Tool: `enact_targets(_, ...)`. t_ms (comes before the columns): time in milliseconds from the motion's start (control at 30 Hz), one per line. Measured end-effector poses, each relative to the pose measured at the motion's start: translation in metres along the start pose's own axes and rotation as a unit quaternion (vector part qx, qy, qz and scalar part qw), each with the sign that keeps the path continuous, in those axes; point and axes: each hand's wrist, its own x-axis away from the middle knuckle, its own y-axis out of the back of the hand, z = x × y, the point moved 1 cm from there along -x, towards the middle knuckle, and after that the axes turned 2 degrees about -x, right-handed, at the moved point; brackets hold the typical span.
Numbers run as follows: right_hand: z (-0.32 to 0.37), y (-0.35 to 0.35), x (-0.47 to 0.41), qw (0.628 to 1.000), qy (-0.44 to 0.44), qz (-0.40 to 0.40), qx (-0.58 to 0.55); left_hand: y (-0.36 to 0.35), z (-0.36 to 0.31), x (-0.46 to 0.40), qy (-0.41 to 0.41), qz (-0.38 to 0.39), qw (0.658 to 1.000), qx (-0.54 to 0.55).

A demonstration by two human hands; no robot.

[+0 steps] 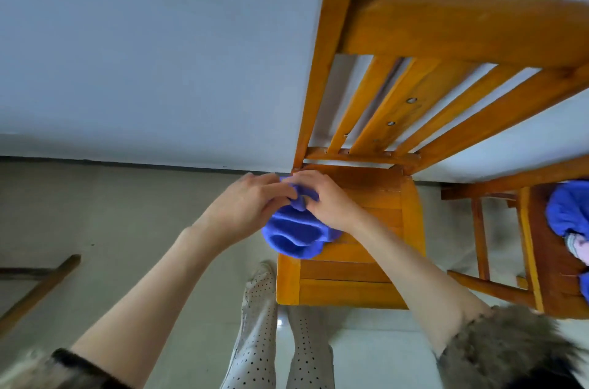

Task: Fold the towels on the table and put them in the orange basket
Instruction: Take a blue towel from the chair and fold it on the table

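Towel (298, 231): blue-violet, soft plush cloth, bunched rather than flat. Its upper part is gathered into a narrow tuft between the two hands; the lower part hangs in rounded folds with a deep curved crease across the middle. It is held in the air over the left rear part of the chair seat (366, 264), its bottom fold overlapping the seat's left edge as seen from above. Whether it touches the seat cannot be told.

Left hand (247, 202): fingers curled, tips pinching the gathered top of the towel from the left. Forearm bare, a dark furry cuff at the lower left corner.

Right hand (322, 194): fingers curled over the same tuft from the right, thumb tucked under against the cloth. The two hands meet at the towel, fingertips just beside one another. Forearm bare, grey-brown fur cuff at the lower right.

Chair: orange-yellow varnished wood, slatted back, planked seat, seen from above and standing against a pale wall.

Second chair (541, 261): same wood, at the right edge, well apart from the hands. On its seat lies more blue cloth (567, 210) in a loose heap, with a scrap of pale pink cloth (580, 248) beside it.

Floor (127, 213): light tile. Two legs in white, black-dotted fabric (258, 325) stand just in front of the first chair. A dark wooden bar (38, 286) lies at the left edge.
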Motion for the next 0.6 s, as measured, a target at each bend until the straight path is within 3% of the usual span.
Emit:
enact_targets(200, 0.094, 0.043, 0.035, 0.987, 0.11, -0.028, 0.115, 0.076, -0.043, 0.034, 0.136, -0.105, 0.985, 0.022)
enact_targets(433, 0.224, 0.07, 0.074, 0.968, 0.222, -0.051, 0.108, 0.168, -0.093, 0.101, 0.259, -0.24, 0.935, 0.028)
enact_targets(600, 0.327, 0.041, 0.099, 0.95, 0.294, -0.021, 0.106, 0.208, -0.11, 0.185, 0.323, -0.309, 0.892, 0.064)
